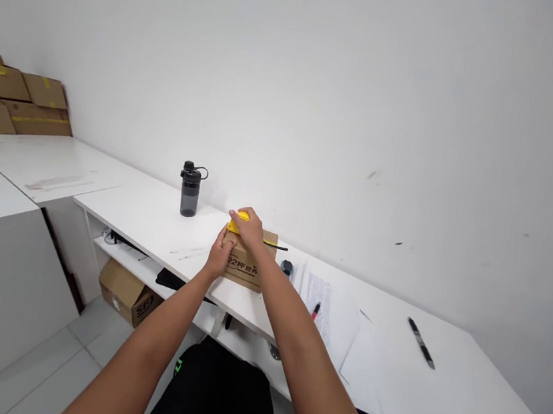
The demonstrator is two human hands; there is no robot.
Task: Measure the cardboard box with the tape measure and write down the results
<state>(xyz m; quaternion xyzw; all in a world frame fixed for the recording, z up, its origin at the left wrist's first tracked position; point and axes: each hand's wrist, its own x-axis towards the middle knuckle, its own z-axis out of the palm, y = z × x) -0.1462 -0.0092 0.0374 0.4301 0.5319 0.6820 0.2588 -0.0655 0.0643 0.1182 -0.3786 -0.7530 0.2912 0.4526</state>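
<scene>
A small brown cardboard box (243,271) with dark printing stands on the white bench in front of me. My right hand (252,231) is closed around a yellow tape measure (238,221) above the box's top, and a black wrist strap (276,246) sticks out to the right. At the box's left upper edge, my left hand (221,252) grips the cardboard, thumb on the front side. Its fingertips are close to the tape measure; whether they also touch a blade is too small to tell.
A dark bottle (190,193) stands left of the box. Right of it lie a blue-black device (287,268), papers (338,315), a red pen (316,310) and a black marker (421,343). Cartons (28,96) are stacked far left; another carton (127,291) sits below the bench.
</scene>
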